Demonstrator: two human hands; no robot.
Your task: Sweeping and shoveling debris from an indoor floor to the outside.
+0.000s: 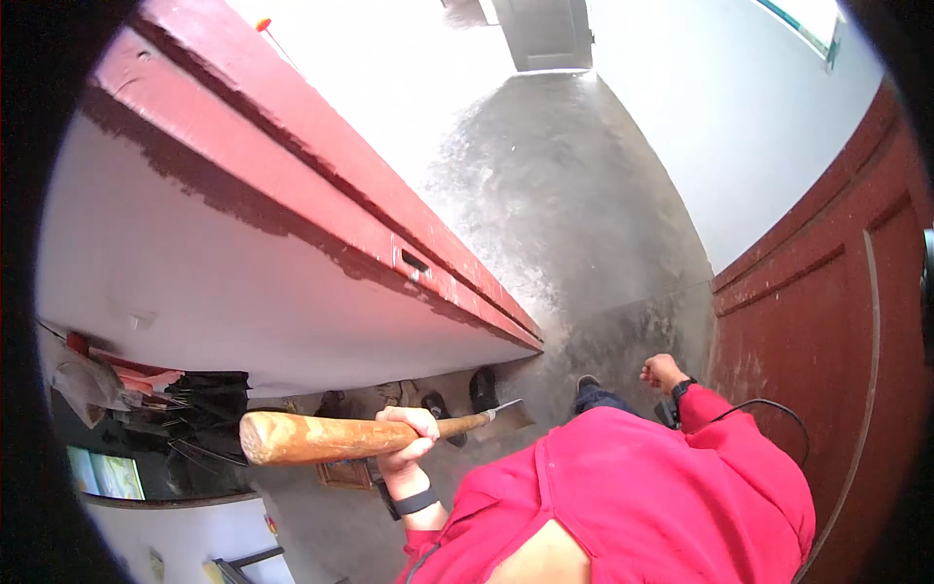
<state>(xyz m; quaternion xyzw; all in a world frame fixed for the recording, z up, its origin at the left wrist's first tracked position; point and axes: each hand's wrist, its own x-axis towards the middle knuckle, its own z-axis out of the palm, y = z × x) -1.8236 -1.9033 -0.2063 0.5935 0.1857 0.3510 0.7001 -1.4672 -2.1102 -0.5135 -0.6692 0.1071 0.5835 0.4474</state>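
Note:
My left hand is closed around the thick wooden handle of a long tool. The handle's blunt end points left, towards the camera, and its thinner end slopes down to a metal blade near the floor. The blade is partly seen, so I cannot tell exactly which tool it is. To the right, my right hand is curled with nothing visible in it, beside the red door. Both wrists wear dark bands.
A red door frame runs along the left, and a red wooden door stands at right. A concrete floor leads to a grey door. Shoes line the wall. Dark bags or cloths hang at lower left.

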